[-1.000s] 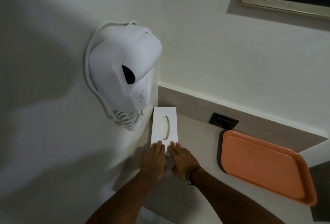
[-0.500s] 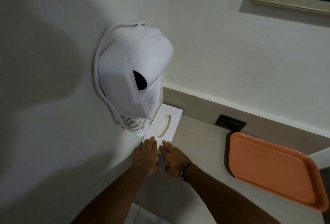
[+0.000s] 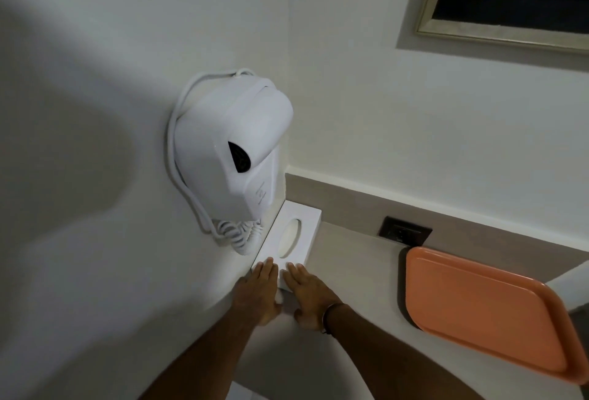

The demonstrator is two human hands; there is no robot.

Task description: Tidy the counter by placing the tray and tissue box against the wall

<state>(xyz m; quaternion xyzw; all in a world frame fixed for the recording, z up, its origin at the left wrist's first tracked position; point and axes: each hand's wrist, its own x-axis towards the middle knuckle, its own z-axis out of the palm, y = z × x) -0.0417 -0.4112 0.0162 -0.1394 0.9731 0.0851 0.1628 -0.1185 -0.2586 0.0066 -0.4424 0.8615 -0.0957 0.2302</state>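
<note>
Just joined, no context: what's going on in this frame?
A person has both hands, left hand and right hand, laid flat on the near end of a white tissue box that sits in the counter corner under a wall-mounted hair dryer. The orange tray lies untouched further right, by the back wall.

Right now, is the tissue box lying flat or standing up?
Lying flat. The tissue box rests on the counter, oval opening facing up.
</note>
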